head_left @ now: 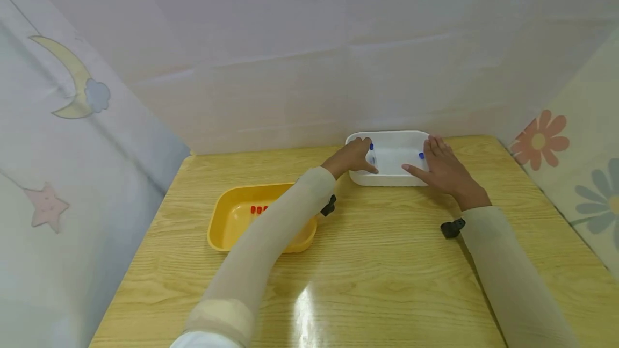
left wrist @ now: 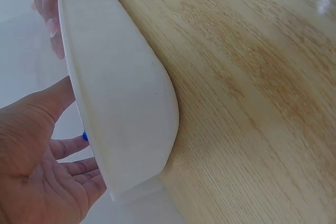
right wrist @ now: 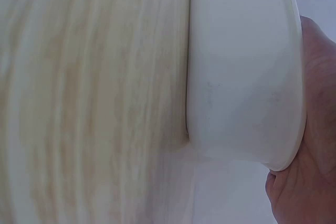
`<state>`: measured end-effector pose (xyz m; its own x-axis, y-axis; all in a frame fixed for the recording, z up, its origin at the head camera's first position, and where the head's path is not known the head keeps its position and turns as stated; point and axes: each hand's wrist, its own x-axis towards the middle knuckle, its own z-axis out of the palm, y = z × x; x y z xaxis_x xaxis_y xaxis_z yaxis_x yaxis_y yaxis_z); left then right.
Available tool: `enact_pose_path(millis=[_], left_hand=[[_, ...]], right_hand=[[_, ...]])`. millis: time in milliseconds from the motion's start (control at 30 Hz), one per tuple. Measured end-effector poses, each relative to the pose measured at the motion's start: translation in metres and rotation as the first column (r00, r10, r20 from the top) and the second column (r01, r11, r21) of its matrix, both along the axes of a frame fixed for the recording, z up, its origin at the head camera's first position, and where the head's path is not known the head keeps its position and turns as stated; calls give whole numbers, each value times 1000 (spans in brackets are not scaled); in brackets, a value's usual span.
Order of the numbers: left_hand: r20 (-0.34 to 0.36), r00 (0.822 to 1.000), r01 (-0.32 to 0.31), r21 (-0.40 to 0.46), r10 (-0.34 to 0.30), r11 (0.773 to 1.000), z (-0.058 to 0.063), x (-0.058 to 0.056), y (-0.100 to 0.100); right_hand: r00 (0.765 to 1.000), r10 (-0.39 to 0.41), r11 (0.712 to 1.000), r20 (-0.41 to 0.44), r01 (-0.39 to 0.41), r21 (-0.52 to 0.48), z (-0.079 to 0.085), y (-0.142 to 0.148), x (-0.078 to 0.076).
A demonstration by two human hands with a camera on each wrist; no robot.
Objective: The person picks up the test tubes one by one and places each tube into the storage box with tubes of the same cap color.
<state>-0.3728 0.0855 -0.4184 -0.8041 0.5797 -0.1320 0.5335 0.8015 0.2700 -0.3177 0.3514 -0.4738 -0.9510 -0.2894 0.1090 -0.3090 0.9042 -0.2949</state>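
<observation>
A white tray (head_left: 396, 180) stands at the back of the table. My left hand (head_left: 352, 157) reaches over its left end, thumb and fingers spanning a clear tube with a blue cap (head_left: 371, 146). In the left wrist view the same blue cap (left wrist: 85, 136) shows at a fingertip, while the tray wall hides the rest of the tube. On the tray's right rim rests my right hand (head_left: 444, 168), its fingers straight and the thumb spread inward. Beside those fingers a second blue cap (head_left: 421, 156) is visible; whatever is under it is partly hidden.
A yellow tray (head_left: 224, 235) sits left of centre on the wooden table (head_left: 377, 273), partly covered by my left forearm. Several red caps (head_left: 259, 210) stand in a row inside it. A pale cloth backdrop (head_left: 271, 106) rises directly behind the table's back edge.
</observation>
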Motion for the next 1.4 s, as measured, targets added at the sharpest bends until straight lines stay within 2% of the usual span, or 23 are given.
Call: enact_pose_path(millis=[333, 633, 833, 1233, 1400], left_hand=[[-94, 995, 4, -125, -16, 992, -5, 0, 3], [-147, 989, -3, -163, -21, 987, -5, 7, 8], [-187, 982, -8, -214, -33, 977, -9, 7, 11], [-159, 986, 6, -244, -46, 970, -9, 5, 11], [-168, 984, 9, -283, -59, 959, -12, 3, 12]], right_hand=[[1000, 1, 1000, -10, -1, -5, 0, 0, 0], [1000, -1, 1000, -9, 1, -17, 0, 0, 3], [1000, -4, 1000, -14, 4, -21, 0, -1, 4], [1000, -1, 1000, -15, 0, -30, 1, -2, 5], [1000, -2, 999, -8, 1, -34, 3, -3, 7]])
